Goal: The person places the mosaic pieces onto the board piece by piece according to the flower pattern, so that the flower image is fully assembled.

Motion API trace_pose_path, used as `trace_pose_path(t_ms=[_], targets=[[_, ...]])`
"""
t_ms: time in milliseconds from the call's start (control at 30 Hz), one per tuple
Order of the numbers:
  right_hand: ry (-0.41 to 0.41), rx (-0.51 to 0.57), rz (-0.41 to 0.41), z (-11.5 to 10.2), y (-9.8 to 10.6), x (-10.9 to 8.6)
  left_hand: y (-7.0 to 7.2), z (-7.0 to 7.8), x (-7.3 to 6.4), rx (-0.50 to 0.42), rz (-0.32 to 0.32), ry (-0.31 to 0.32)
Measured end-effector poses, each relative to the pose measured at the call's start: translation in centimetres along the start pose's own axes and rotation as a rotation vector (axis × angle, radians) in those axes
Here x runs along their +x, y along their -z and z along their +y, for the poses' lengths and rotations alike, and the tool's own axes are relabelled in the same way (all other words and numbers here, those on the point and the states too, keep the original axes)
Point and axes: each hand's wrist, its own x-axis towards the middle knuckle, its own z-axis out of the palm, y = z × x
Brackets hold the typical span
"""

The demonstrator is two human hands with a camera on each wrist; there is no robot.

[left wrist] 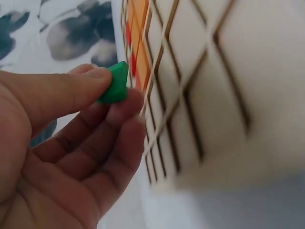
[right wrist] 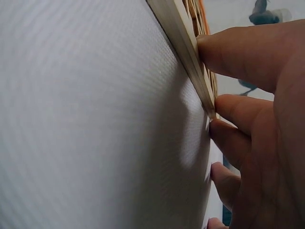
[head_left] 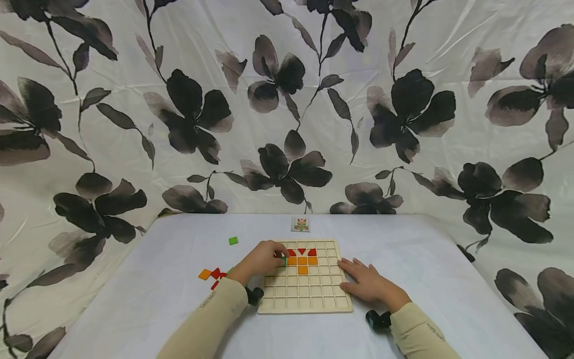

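My left hand (head_left: 262, 259) pinches a small green tile (left wrist: 117, 85) between thumb and fingers, over the upper left part of a wooden grid board (head_left: 305, 302). Beside it on the board lies a row of orange tiles (head_left: 312, 261), with one more orange tile (head_left: 303, 269) below the row's middle. Red pieces (head_left: 302, 251), one a triangle and others rounded, sit just above that row. At the board's right edge rests my right hand (head_left: 369, 281), fingers extended; in the right wrist view the thumb (right wrist: 228, 50) and fingertips touch the board's side.
Several loose red, orange and green pieces (head_left: 205, 274) lie left of the board, partly behind the left forearm. A lone green tile (head_left: 233, 241) sits farther back. Behind the board is a small patterned card (head_left: 300, 224). A floral cloth (head_left: 287, 164) hangs at the table's far edge.
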Motion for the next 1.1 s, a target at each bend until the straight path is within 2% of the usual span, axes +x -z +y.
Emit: trace_pose_path(t_ms=[100,267,500,600,867,1100], targets=[[0.008,0.003,0.000,0.1,-0.1,0.0,-1.0,0.5,0.2,-0.031,0.018,-0.035],[0.024,0.009,0.008,0.1,-0.1,0.0,-2.0,1.1,0.3,-0.071,0.036,-0.031],[0.032,0.006,0.005,0.0,-0.1,-0.1,-2.7,1.0,0.4,-0.048,0.066,0.054],[0.025,0.007,0.003,-0.1,0.0,-0.1,-2.9,0.9,0.3,-0.035,0.074,0.060],[0.013,0.012,-0.001,-0.2,0.1,-0.1,-3.0,0.6,-0.1,0.047,0.034,-0.005],[-0.004,0.016,0.000,-0.3,0.1,-0.3,-2.8,1.5,-0.1,0.102,-0.006,-0.050]])
